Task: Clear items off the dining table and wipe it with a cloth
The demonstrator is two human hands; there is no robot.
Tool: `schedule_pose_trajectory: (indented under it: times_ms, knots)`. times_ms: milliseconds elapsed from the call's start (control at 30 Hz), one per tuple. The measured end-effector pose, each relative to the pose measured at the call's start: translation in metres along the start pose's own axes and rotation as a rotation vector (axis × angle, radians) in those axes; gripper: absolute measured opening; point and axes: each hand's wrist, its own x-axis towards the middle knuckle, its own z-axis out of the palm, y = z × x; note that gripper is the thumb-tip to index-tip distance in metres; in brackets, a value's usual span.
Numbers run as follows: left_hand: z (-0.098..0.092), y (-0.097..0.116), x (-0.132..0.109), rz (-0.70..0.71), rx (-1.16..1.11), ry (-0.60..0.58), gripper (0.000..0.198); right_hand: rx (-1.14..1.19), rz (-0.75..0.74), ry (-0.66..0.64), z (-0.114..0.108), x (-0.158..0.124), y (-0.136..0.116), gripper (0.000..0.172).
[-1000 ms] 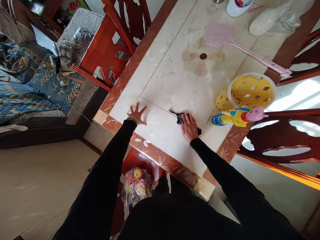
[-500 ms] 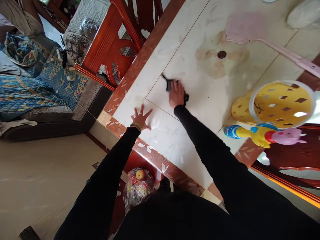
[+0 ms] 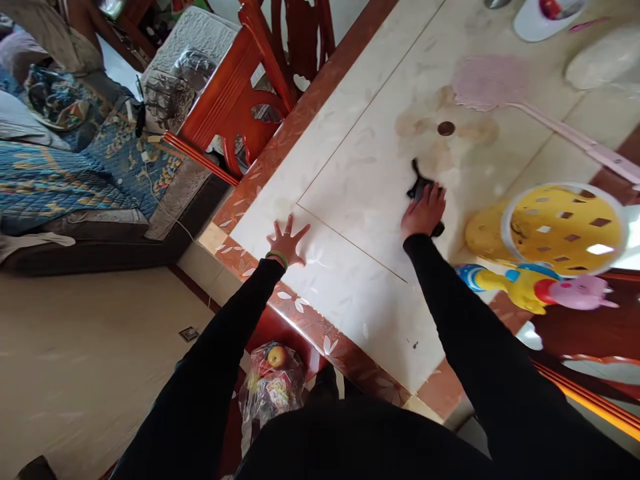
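Observation:
My right hand [image 3: 426, 212] lies over a black cloth [image 3: 419, 185] on the pale tiled tabletop [image 3: 350, 167] and presses it down. The cloth's crumpled ends stick out past the fingers on both sides, while its middle is hidden under the palm. Nearer the table's left corner, my left hand [image 3: 287, 244] rests flat on the surface with fingers spread and nothing in it. A green bangle [image 3: 278, 258] circles that wrist. Several small dark crumbs [image 3: 413, 344] lie close to the front edge.
A yellow basket [image 3: 483, 230] lies on its side at the right beside a pink-headed toy [image 3: 575, 293]. Behind are a pink fly swatter [image 3: 493, 80] and a white tub [image 3: 533, 23]. A red chair [image 3: 225, 93] and a fruit bag [image 3: 275, 380] flank the table.
My right hand has slid the black cloth to the right across the tabletop. The left hand stays planted flat. The view has shifted slightly, showing the white tub at the far end.

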Motion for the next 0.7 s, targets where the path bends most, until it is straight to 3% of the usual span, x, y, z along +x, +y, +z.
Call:
schedule_pose_trajectory:
  times_ms: [67,133,200,267,300,367,467,533,600,667,700]
  knots:
    - [0.002,0.0,0.001,-0.001,-0.013,0.0,0.142,0.019,-0.014,-0.02,0.018,0.042,-0.062,0.065]
    - [0.005,0.0,0.003,-0.005,-0.021,0.003,0.143,0.061,-0.188,-0.101,0.04,0.046,-0.132,0.062]
    - [0.006,0.001,0.004,-0.006,-0.031,0.005,0.144,0.122,-0.399,-0.18,0.057,0.015,-0.188,0.061]
    - [0.005,0.002,0.004,-0.005,-0.041,0.006,0.145,0.174,-0.601,-0.256,0.065,-0.035,-0.213,0.061]
    - [0.005,0.002,0.004,-0.004,-0.043,0.007,0.143,0.19,-0.695,-0.297,0.065,-0.062,-0.211,0.061]
    - [0.004,-0.001,0.004,-0.003,-0.038,0.009,0.139,0.191,-0.824,-0.352,0.061,-0.109,-0.184,0.062]
    - [0.008,-0.007,0.001,0.01,-0.069,0.044,0.129,0.137,-0.881,-0.334,0.05,-0.156,-0.113,0.065]
    - [0.019,-0.003,0.0,0.022,-0.182,0.168,0.107,0.086,-0.867,-0.304,0.044,-0.173,-0.073,0.066]
    - [0.034,0.016,0.001,0.109,-0.32,0.364,0.08,0.041,-0.834,-0.282,0.041,-0.18,-0.054,0.068]
    - [0.05,0.048,0.005,0.29,-0.391,0.504,0.072,0.009,-0.823,-0.275,0.041,-0.177,-0.055,0.07]
    - [0.055,0.065,0.008,0.386,-0.393,0.519,0.072,0.001,-0.832,-0.273,0.043,-0.173,-0.062,0.071]
